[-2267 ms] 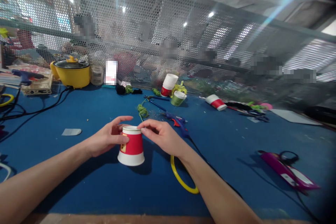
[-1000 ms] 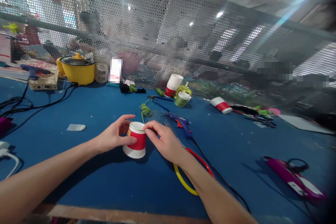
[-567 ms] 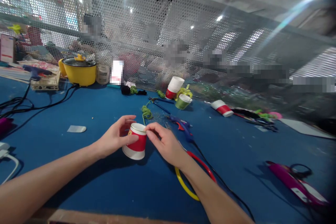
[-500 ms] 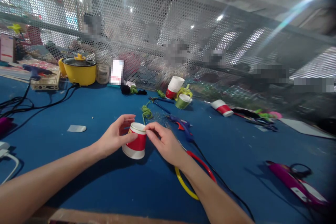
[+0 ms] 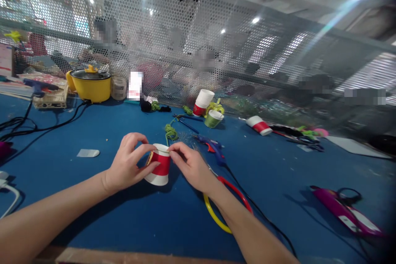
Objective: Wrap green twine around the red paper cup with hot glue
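A red and white paper cup (image 5: 161,164) is between my hands over the blue table, slightly tilted. My left hand (image 5: 131,161) grips it from the left, thumb on the red band and index finger at the rim. On the other side, my right hand (image 5: 188,165) pinches at the rim, where a strand of green yarn (image 5: 171,132) runs down from a small bundle behind the cup. The fingertips partly hide the strand's end. Scissors with red and yellow handles (image 5: 236,194) lie partly under my right forearm. Just beyond is a blue glue gun (image 5: 212,146).
Stacked paper cups (image 5: 204,101) and a green-wrapped cup (image 5: 213,119) stand at the back, with another cup (image 5: 259,125) on its side. A yellow electric pot (image 5: 90,86) is at back left. A purple power strip (image 5: 345,210) lies right. A perforated metal screen (image 5: 161,29) rises behind.
My left hand has shifted its hold: its index finger now bends down to the near rim, and more of the cup's left side shows. The right hand stays at the rim.
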`<state>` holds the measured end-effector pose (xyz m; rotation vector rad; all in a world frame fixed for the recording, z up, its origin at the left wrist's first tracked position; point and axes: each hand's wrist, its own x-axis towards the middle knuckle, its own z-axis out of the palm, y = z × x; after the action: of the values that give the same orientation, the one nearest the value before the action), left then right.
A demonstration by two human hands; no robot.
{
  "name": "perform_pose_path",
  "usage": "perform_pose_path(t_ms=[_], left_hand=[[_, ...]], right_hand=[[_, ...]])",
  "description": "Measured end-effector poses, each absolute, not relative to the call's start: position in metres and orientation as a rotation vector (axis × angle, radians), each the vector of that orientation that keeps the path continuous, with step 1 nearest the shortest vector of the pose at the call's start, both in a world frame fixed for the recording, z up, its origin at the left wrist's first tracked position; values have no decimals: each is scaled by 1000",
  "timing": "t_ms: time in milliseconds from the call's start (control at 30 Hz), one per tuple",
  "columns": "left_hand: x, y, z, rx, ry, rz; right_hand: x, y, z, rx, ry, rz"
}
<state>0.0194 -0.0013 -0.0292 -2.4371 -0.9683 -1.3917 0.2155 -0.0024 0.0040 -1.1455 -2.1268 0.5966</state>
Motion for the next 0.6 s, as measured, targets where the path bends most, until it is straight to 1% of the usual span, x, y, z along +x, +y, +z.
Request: perform_pose_path(t_ms=[600], left_hand=[[21, -1, -30, -2447, -984, -1354]], right_hand=[[214, -2, 4, -1133, -2115, 631]])
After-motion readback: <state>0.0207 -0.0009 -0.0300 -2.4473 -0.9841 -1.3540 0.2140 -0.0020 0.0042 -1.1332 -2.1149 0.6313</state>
